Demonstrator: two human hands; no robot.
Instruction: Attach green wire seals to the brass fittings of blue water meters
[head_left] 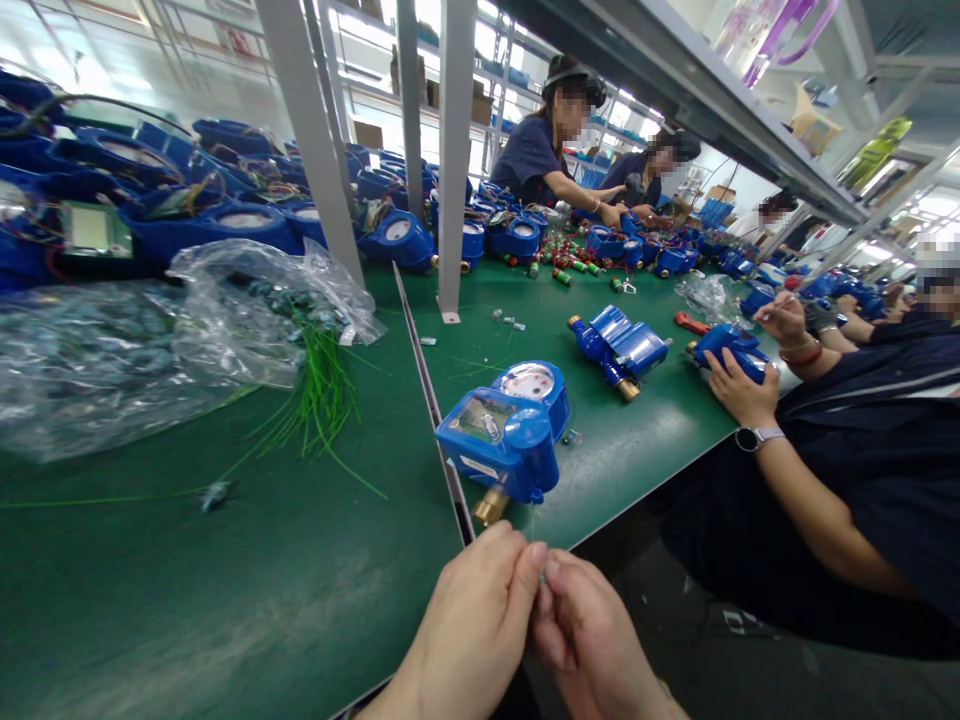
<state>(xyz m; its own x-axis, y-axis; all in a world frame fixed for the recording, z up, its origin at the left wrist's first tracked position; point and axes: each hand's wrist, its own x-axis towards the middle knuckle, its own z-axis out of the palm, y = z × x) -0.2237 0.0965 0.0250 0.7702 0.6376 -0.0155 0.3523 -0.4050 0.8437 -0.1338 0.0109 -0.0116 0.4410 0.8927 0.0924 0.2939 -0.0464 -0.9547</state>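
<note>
Both my hands meet at the bench's front edge, thumbs and fingertips pinched together. My left hand (480,605) is closed, its thumb pressed against the forefinger. My right hand (589,620) is closed beside it, fingers curled. A tiny greenish bit shows between the fingertips, too small to name. Just beyond them stands a blue water meter (499,445) with a round dial, a clear-lidded box and a brass threaded end (491,507). Farther right, another blue water meter (619,350) lies on its side.
To the left, a clear plastic bag (150,360) holds blue-grey pieces, with green wires (322,385) spilling out. A thin metal strip (427,385) divides the green bench (300,570). Blue meters are heaped behind. A co-worker's hand (742,390) holds a meter at right; grey posts (452,160) rise from the bench.
</note>
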